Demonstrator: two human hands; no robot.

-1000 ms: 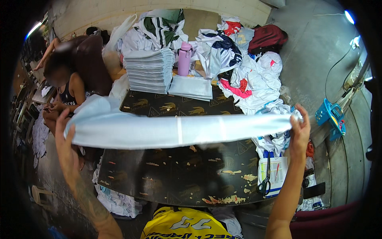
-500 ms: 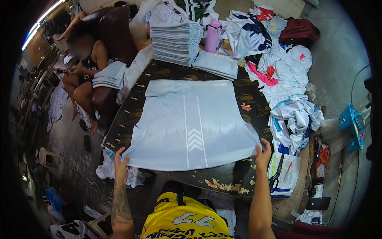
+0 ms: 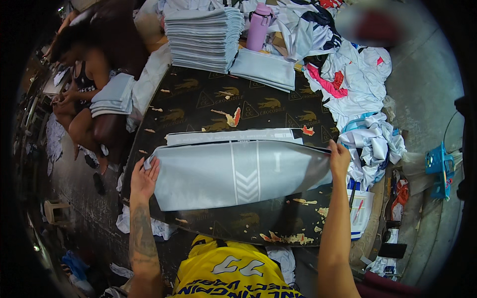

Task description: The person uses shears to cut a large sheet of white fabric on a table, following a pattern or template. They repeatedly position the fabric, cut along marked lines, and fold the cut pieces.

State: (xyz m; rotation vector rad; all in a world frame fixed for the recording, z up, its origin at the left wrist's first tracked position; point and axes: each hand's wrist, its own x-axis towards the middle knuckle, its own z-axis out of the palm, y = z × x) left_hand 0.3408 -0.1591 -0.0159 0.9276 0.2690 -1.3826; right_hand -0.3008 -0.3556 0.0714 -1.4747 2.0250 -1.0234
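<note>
A pale grey fabric piece (image 3: 208, 179) with white stripes and chevrons lies folded over on the dark, scuffed table (image 3: 184, 94), a narrow strip showing behind the folded edge. My left hand (image 3: 146, 173) pinches the fold's left corner, fingers curled upward. My right hand (image 3: 338, 161) grips the right end of the fold, its fingertips partly hidden. Beyond it are a tall stack of folded grey fabric (image 3: 198, 37), a lower folded pile (image 3: 261, 69) and a pink bottle (image 3: 258, 27).
A co-worker (image 3: 84, 84) sits at left beside more folded fabric (image 3: 112, 94). Loose white, pink and blue garments (image 3: 362, 84) heap along the right, near papers with scissors (image 3: 360, 208). A blue plastic basket (image 3: 437, 169) is at far right, a stool (image 3: 57, 213) at lower left.
The fabric, raised in a band a second ago and spread flat half a second ago, is now doubled over toward me, with both hands still at its ends.
</note>
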